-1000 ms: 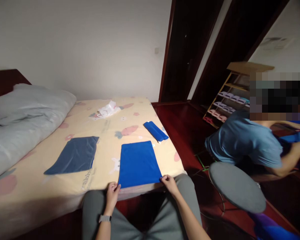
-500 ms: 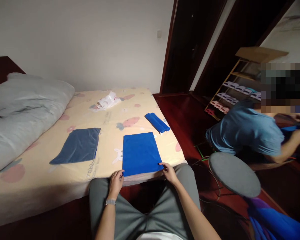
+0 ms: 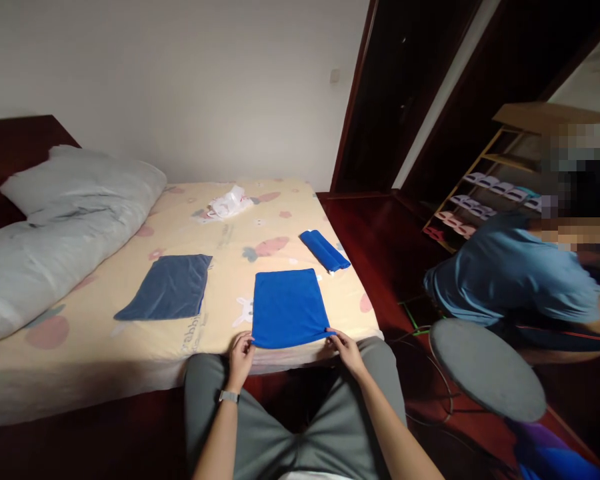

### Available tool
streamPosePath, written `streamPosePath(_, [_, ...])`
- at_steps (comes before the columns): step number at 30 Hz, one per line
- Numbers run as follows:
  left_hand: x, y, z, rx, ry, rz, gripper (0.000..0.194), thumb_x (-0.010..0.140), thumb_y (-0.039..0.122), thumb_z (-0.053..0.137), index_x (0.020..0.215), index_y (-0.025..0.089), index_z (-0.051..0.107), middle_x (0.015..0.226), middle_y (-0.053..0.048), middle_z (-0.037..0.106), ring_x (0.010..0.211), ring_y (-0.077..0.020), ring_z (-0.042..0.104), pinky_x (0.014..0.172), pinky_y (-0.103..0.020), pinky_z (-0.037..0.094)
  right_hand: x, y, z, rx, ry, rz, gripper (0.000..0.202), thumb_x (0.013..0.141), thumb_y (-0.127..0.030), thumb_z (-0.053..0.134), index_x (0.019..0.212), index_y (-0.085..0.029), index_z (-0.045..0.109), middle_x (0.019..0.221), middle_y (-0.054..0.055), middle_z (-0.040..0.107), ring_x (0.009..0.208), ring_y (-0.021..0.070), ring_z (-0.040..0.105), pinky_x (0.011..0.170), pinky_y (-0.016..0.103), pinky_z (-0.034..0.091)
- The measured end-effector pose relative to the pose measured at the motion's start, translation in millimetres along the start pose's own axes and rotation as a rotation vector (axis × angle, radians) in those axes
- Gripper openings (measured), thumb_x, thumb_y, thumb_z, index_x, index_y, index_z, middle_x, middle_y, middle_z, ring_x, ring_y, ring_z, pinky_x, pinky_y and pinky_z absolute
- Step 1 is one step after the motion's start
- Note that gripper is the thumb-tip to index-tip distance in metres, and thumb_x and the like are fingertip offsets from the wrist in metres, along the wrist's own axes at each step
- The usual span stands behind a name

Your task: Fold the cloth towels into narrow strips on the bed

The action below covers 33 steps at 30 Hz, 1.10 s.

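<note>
A bright blue cloth [image 3: 290,307] lies flat on the bed's near edge, right in front of my knees. My left hand [image 3: 241,353] pinches its near left corner. At the near right corner, my right hand [image 3: 345,350] holds the cloth between thumb and fingers. The near edge between the two hands is slightly lifted and bowed. Left of it a grey-blue cloth [image 3: 167,287] is spread out, a little wrinkled. Beyond the blue cloth, close to the bed's right edge, rests a rolled or folded blue cloth [image 3: 325,251].
A white plastic bag [image 3: 229,202] sits farther back on the patterned bed sheet [image 3: 240,253]. The grey quilt [image 3: 80,213] is heaped at left. To my right are a round grey stool [image 3: 487,370], a seated person in a blue shirt [image 3: 520,273] and a shoe rack [image 3: 480,163].
Both hands now pinch the near corners, and the cloth's near edge has risen slightly off the bed. My view has shifted a little to the left.
</note>
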<state>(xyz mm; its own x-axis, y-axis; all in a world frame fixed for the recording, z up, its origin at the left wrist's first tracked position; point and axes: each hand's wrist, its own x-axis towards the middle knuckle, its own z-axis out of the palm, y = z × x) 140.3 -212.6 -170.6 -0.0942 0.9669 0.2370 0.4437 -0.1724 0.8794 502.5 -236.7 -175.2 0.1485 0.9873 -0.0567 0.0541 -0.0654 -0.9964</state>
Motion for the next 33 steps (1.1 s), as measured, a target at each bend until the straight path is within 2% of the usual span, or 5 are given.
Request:
streamPosePath(5, [2, -8, 1.4, -0.251, -0.003, -0.198, 0.028, 0.081, 0.035, 0.058, 0.102, 0.017, 0.064, 0.105, -0.010, 0.071, 0.091, -0.0216, 0.069, 0.074, -0.033, 0.057, 3, 0, -1, -0.096, 0.045, -0.028, 0.054, 0.085, -0.064, 0.056, 0.109, -0.018, 0.072, 0.091, 0.008, 0.073, 0.082, 0.0242, 0.066, 0.078, 0.036, 0.054])
streamPosePath(10, [4, -10, 3.5, -0.391, -0.020, -0.231, 0.026, 0.076, 0.036, 0.068, 0.094, 0.018, 0.064, 0.104, -0.009, 0.072, 0.100, -0.0230, 0.068, 0.088, -0.038, 0.056, 2, 3, -4, -0.134, 0.064, -0.058, 0.051, 0.084, -0.064, 0.058, 0.107, -0.021, 0.073, 0.114, 0.010, 0.072, 0.105, 0.0281, 0.064, 0.096, 0.042, 0.049])
streamPosePath(16, [3, -19, 8.8, -0.347, -0.003, -0.261, 0.039, 0.073, 0.046, 0.074, 0.099, 0.017, 0.065, 0.099, -0.010, 0.073, 0.096, -0.0245, 0.070, 0.090, -0.040, 0.055, 1, 0, -3, -0.041, 0.009, 0.001, 0.054, 0.082, -0.063, 0.062, 0.112, -0.020, 0.071, 0.104, 0.010, 0.073, 0.082, 0.0230, 0.066, 0.081, 0.038, 0.054])
streamPosePath(21, [3, -24, 8.2, -0.319, -0.003, -0.265, 0.042, 0.077, 0.051, 0.070, 0.098, 0.016, 0.065, 0.093, -0.010, 0.074, 0.087, -0.0238, 0.072, 0.084, -0.038, 0.057, 5, -8, -4, 0.028, -0.031, 0.024, 0.055, 0.081, -0.064, 0.063, 0.111, -0.020, 0.072, 0.098, 0.009, 0.074, 0.089, 0.0240, 0.066, 0.082, 0.036, 0.053])
streamPosePath(33, [-1, -19, 6.4, -0.145, -0.031, -0.234, 0.054, 0.082, 0.068, 0.056, 0.097, 0.016, 0.063, 0.078, -0.007, 0.072, 0.073, -0.0233, 0.071, 0.071, -0.036, 0.058, 14, 5, 1, -0.211, 0.141, -0.038, 0.051, 0.082, -0.066, 0.055, 0.100, -0.021, 0.072, 0.109, 0.011, 0.074, 0.105, 0.0309, 0.066, 0.100, 0.047, 0.048])
